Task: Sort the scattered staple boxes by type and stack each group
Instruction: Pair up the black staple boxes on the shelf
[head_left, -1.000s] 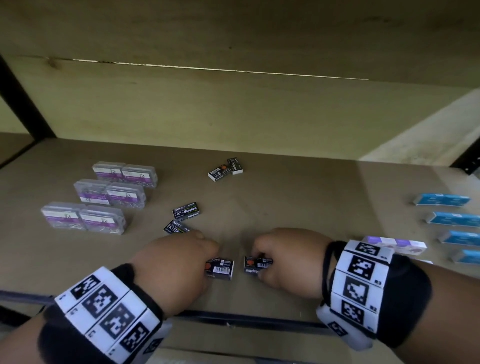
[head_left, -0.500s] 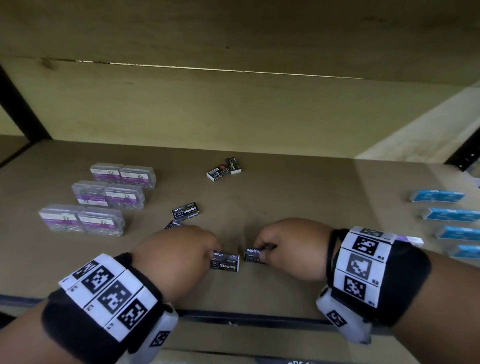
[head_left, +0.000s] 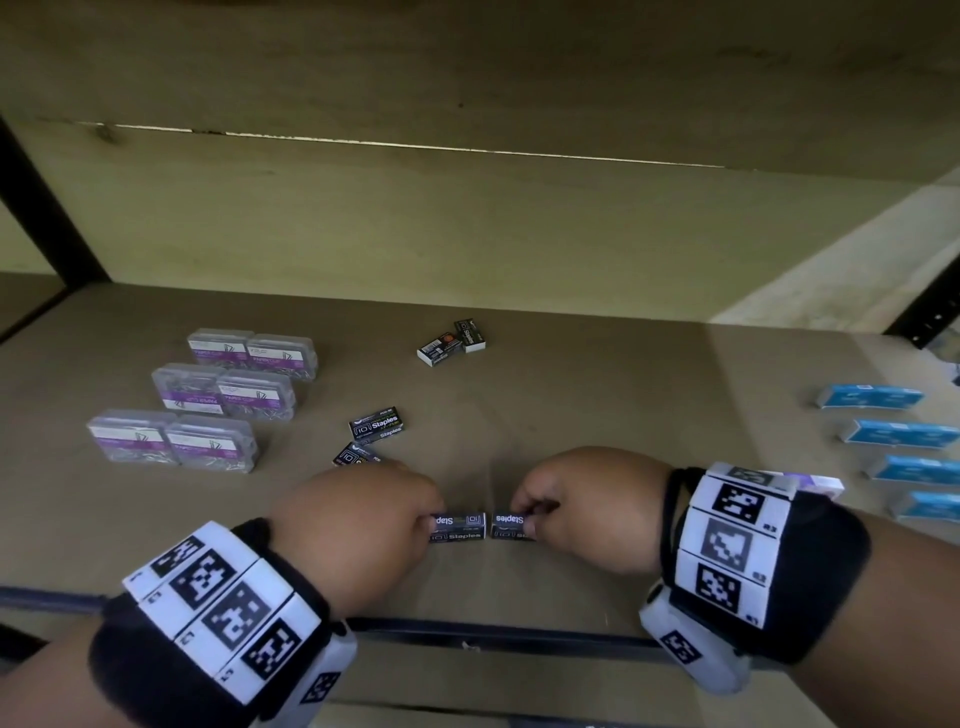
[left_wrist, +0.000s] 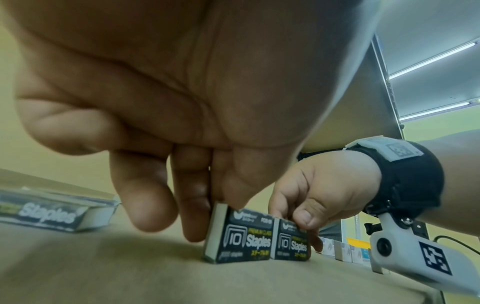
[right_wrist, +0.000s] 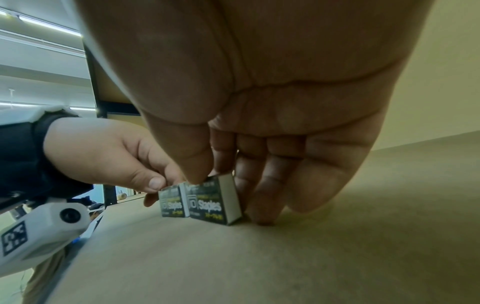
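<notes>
Two small black staple boxes stand on edge, end to end, near the shelf's front. My left hand (head_left: 423, 522) pinches the left staple box (head_left: 458, 527) (left_wrist: 240, 236) (right_wrist: 170, 202) between thumb and fingers. My right hand (head_left: 524, 517) pinches the right staple box (head_left: 511, 526) (left_wrist: 292, 241) (right_wrist: 211, 200) the same way. The two boxes touch or nearly touch. Two more black boxes lie flat beyond my left hand, one (head_left: 376, 424) in full view, one (head_left: 353, 454) partly hidden by my knuckles. Another pair (head_left: 451, 343) lies further back.
Clear paper-clip cases (head_left: 205, 397) with purple labels sit in rows at the left. Several blue boxes (head_left: 898, 434) line the right side, and a white-and-purple box (head_left: 826, 480) peeks out behind my right wrist. The shelf's dark front edge (head_left: 493, 631) runs just below my hands.
Both hands have turned their boxes up onto an edge and brought them together; a gap lay between them a second ago. My hands moved slightly away from the front edge.
</notes>
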